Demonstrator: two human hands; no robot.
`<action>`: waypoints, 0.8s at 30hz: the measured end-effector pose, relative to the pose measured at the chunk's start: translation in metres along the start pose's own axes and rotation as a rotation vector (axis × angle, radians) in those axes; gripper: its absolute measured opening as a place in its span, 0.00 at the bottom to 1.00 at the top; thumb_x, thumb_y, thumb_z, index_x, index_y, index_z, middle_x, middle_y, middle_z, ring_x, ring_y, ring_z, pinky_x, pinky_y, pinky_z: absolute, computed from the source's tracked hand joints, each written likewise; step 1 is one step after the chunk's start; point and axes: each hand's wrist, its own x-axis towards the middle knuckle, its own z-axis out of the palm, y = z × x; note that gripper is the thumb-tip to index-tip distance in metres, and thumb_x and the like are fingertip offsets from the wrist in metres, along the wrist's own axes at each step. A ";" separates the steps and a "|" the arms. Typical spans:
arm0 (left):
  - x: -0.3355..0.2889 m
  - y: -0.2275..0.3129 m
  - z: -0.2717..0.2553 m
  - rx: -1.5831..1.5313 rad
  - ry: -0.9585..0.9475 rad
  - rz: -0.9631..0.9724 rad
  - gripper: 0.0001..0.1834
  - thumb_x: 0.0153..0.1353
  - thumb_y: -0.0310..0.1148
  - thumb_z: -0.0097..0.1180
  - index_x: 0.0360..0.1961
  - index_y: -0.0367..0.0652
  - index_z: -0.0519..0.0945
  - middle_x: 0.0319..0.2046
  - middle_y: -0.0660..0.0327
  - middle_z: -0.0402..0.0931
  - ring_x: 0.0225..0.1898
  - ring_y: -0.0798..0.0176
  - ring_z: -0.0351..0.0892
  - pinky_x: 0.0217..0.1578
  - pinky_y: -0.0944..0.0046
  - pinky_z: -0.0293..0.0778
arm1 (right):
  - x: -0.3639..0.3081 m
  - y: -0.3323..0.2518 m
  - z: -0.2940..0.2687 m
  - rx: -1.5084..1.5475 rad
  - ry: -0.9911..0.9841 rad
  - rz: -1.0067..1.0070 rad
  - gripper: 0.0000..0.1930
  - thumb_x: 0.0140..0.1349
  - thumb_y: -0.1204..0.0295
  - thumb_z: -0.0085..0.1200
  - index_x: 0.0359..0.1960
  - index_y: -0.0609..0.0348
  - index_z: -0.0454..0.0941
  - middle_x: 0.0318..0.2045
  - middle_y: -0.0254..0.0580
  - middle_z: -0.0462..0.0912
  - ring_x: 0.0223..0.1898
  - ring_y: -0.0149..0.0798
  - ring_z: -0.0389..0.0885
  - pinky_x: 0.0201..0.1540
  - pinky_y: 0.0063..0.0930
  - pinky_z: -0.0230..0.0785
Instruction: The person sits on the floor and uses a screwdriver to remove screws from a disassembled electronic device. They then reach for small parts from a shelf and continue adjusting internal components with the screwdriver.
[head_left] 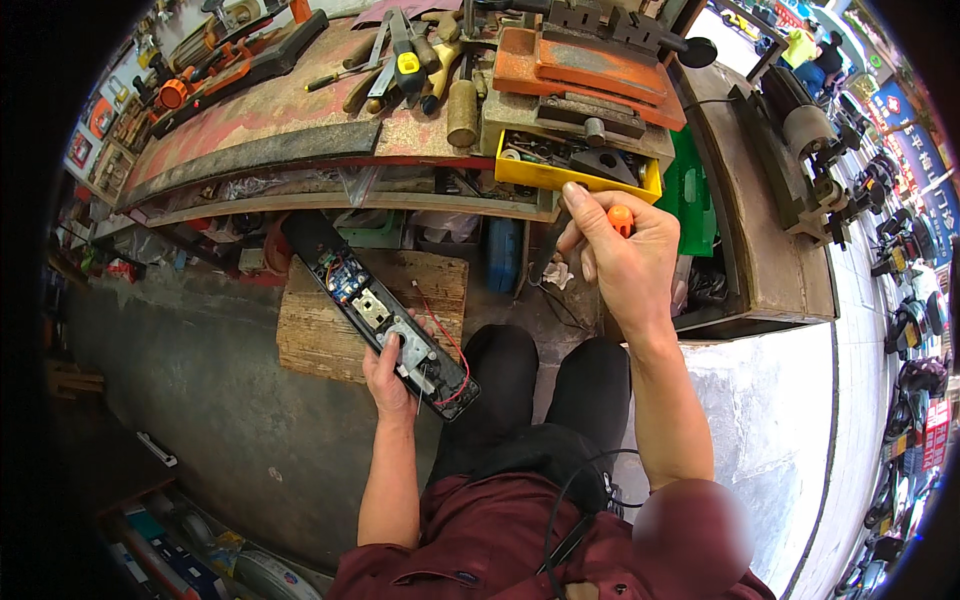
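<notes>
Left hand (388,375) grips an opened black housing (372,306) below the front edge of the workbench (290,110); right hand (638,248) clasps an orange-ended tool (621,218). Housing looks stiff, red wiring (461,352) fragile: best held by its sides.

A long, narrow black housing (311,243) is held open side up in the left hand (384,376), slanting from upper left to lower right. Inside, a blue circuit board (348,280) with small wires sits near the upper part, then pale metal parts (373,309) below. A thin red wire (463,362) loops out along the right side. In the right hand (640,250), a tool shows its rounded orange handle end (621,219).
</notes>
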 end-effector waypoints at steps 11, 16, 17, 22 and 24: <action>0.000 0.000 0.000 -0.006 0.008 -0.001 0.25 0.72 0.32 0.53 0.65 0.28 0.68 0.58 0.45 0.78 0.56 0.49 0.82 0.59 0.48 0.81 | -0.004 -0.002 -0.007 0.020 -0.004 -0.042 0.14 0.71 0.66 0.64 0.31 0.65 0.86 0.17 0.32 0.81 0.16 0.18 0.68 0.19 0.17 0.57; 0.001 -0.002 0.000 -0.047 -0.008 0.021 0.24 0.72 0.30 0.54 0.66 0.30 0.69 0.57 0.46 0.79 0.55 0.49 0.83 0.57 0.48 0.81 | 0.010 -0.004 -0.005 -0.010 -0.006 0.031 0.14 0.71 0.66 0.64 0.30 0.64 0.85 0.17 0.32 0.81 0.16 0.18 0.68 0.19 0.17 0.57; 0.002 -0.001 -0.001 -0.050 -0.003 0.013 0.25 0.72 0.30 0.54 0.66 0.31 0.69 0.57 0.46 0.79 0.55 0.49 0.83 0.57 0.48 0.82 | 0.014 -0.004 -0.004 -0.014 0.002 0.044 0.14 0.71 0.66 0.64 0.29 0.64 0.85 0.17 0.32 0.80 0.16 0.18 0.68 0.19 0.17 0.57; 0.002 -0.002 -0.003 -0.026 0.008 0.007 0.26 0.71 0.30 0.53 0.67 0.29 0.67 0.58 0.43 0.78 0.56 0.47 0.82 0.60 0.47 0.81 | 0.013 0.000 -0.001 0.046 0.023 0.087 0.14 0.70 0.66 0.65 0.29 0.63 0.84 0.19 0.31 0.80 0.16 0.18 0.67 0.19 0.17 0.57; 0.000 -0.001 -0.004 -0.017 -0.006 -0.002 0.25 0.72 0.31 0.53 0.67 0.30 0.68 0.59 0.44 0.78 0.56 0.48 0.83 0.58 0.47 0.82 | 0.012 -0.001 0.000 -0.024 0.049 0.066 0.13 0.70 0.66 0.65 0.30 0.63 0.84 0.19 0.31 0.80 0.16 0.19 0.67 0.19 0.17 0.57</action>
